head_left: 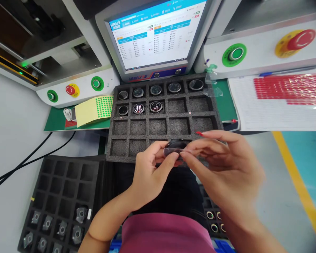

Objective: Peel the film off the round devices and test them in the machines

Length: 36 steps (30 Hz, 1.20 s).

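My left hand is closed around a dark round watch case, held over the front of a grey foam tray. A thin clear film lies along the near side of the case. My right hand pinches the film's right end between thumb and fingers; its index finger is raised, with a red nail. Several round watches sit in the tray's two far rows. Two of them, a watch and its neighbour, have lit faces. The underside of the held case is hidden by my fingers.
A monitor stands behind the tray, between machine panels with a red stop button and green buttons. Green-dot stickers lie left, red stickers on paper right. A black tray at lower left holds wrapped pieces.
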Motion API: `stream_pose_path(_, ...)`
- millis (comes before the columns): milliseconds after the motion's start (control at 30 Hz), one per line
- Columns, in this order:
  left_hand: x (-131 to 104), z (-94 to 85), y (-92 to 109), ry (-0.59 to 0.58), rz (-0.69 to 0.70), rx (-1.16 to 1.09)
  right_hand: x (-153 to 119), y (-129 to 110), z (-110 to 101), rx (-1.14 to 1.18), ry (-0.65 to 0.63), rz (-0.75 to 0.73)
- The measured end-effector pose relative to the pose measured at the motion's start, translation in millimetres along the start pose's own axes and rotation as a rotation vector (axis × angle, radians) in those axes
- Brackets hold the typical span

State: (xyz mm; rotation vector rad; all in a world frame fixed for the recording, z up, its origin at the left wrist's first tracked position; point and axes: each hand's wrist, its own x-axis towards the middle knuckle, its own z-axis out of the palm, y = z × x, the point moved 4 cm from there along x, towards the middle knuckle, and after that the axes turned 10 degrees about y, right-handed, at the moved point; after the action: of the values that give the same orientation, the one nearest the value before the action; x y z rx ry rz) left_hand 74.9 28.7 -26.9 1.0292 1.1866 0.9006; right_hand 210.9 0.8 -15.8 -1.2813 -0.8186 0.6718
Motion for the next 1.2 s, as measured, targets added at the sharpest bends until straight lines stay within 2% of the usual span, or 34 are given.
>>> stream_pose_path(100, -0.2, 1.3, 2.4, -0.010, 0.006, -0.011, -3.4, -5.2, -3.1, -0.066, 0.055, -0.138)
stream_pose_path(200, 0.8, 2.0, 3.2, -0.013, -0.013, -0.046, -4.0, -7.9, -3.2, -0.092, 0.049, -0.218)
stream_pose_path(333, 2.4, 2.1, 0.5, -0.002, -0.050, -0.116, -2.4, -7.2, -0.4, -0.071, 0.025, -0.211)
stream_pose_path(467, 3.6, 2.7, -3.5, -0.018, -0.099, -0.192, -0.4, -3.0, -6.6, 0.015, 0.166, -0.174)
stream_pose_path(533, 4.0, 3.0, -3.6, -0.036, -0.084, -0.245, 1.3, 0.7, -10.0, 0.049, 0.189, -0.133)
stream_pose_path(667, 3.5, 2.2, -1.6, -0.068, -0.001, -0.289, 4.2, 4.3, -10.4, 0.021, 0.064, -0.032)
stream_pose_path(733, 2.4, 1.4, -2.0, -0.076, -0.006, -0.310, 4.3, 1.5, -9.7, 0.024, 0.016, -0.020)
stream_pose_path(900, -0.7, 3.8, -3.8, -0.113, -0.168, -0.409, 3.2, -3.8, -8.0, 0.087, -0.024, -0.012)
stream_pose_path(1033, -1.4, 7.6, -4.1, -0.078, -0.301, -0.468, 2.4, 0.0, -7.9, 0.121, -0.039, 0.027)
stream_pose_path(1133, -2.7, 10.0, -4.6, -0.080, -0.321, -0.490, 2.2, 1.6, -8.7, 0.135, -0.039, 0.046)
stream_pose_path(1200, -3.8, 9.5, -5.0, -0.070, -0.277, -0.479, 2.7, 1.8, -8.8, 0.152, -0.039, 0.059)
